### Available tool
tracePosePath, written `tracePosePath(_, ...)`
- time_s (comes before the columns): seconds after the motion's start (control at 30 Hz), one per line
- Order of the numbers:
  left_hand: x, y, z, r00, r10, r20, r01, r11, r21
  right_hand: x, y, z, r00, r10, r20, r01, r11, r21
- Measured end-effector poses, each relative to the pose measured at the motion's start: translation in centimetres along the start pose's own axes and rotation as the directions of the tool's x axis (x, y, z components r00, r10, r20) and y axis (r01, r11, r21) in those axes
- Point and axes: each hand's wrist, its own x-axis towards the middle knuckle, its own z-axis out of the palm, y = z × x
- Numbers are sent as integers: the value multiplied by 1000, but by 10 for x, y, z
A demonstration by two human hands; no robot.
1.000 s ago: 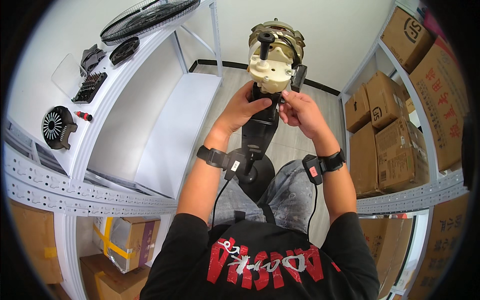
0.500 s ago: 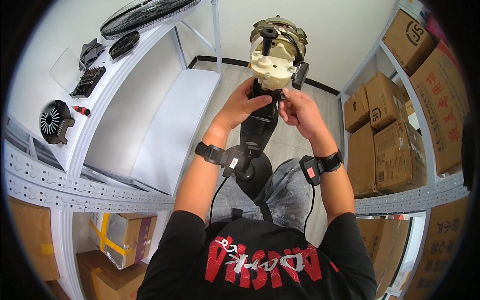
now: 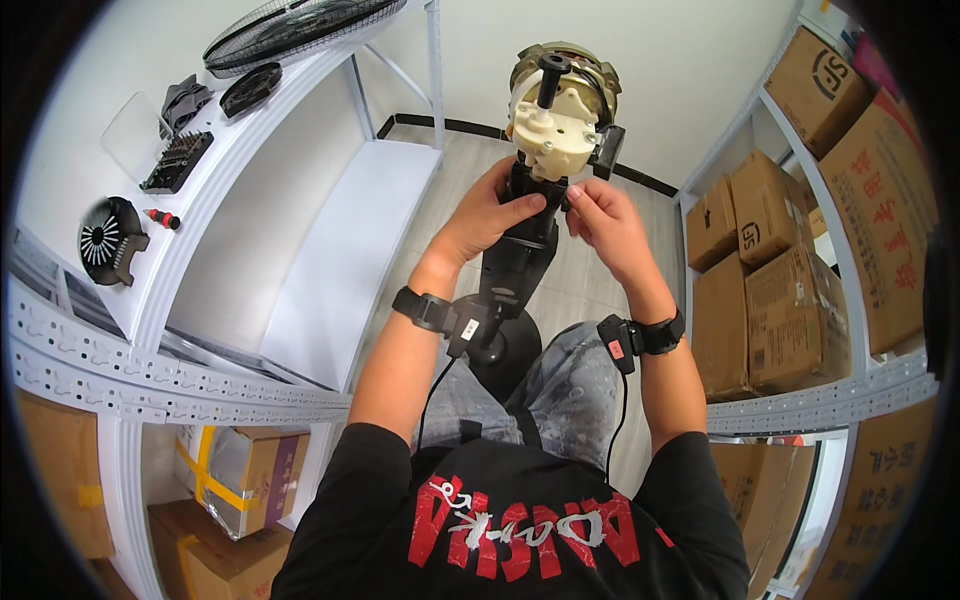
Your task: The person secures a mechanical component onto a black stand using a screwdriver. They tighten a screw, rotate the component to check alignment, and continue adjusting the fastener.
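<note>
Fan motor unit (image 3: 562, 118) atop its black neck (image 3: 545, 187). Left hand (image 3: 490, 212) curled around the neck, below the unit; right hand (image 3: 605, 222) with thumb and forefinger drawn narrow at the neck's right side, whether gripping a part cannot be told. The unit is probably heavy and rigid, its cream casing (image 3: 548, 152) brittle; the neck likely offers the safest hold. Left of the unit, white shelf (image 3: 340, 240); right, stacked cartons (image 3: 800, 325); below, grey floor (image 3: 590, 290).

before us, the motor (image 3: 606, 75) sits atop the stand (image 3: 512, 265). on the shelf (image 3: 204, 206) at our left, the screwdriver (image 3: 163, 219) lies between the bit case (image 3: 180, 163) and vented cover (image 3: 124, 245); at our right, boxes (image 3: 800, 325) fill the rack (image 3: 800, 408).
</note>
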Motion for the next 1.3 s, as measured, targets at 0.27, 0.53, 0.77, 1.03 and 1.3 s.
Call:
tracePosePath(0.27, -1, -1, 1, 999, 44, 2, -43, 999, -27, 2, 4, -13, 993, 95, 75, -102, 989, 107)
tracePosePath(0.53, -1, 1, 1, 999, 19, 33, -17, 997, -71, -8, -1, -3, 877, -478, 37, 401, 689, -604)
tracePosePath(0.77, -1, 0, 2, 999, 43, 2, -43, 996, -78, 4, -2, -11, 957, 192, 219, -243, 942, 233)
tracePosePath(1.03, 0, -1, 1, 999, 44, 18, -43, 995, -86, -14, -6, -3, 866, -495, 68, 432, 674, -599)
tracePosePath(1.3, -1, -4, 1, 999, 46, 0, -46, 996, -78, 2, 10, -3, 993, 91, 75, -101, 986, 136)
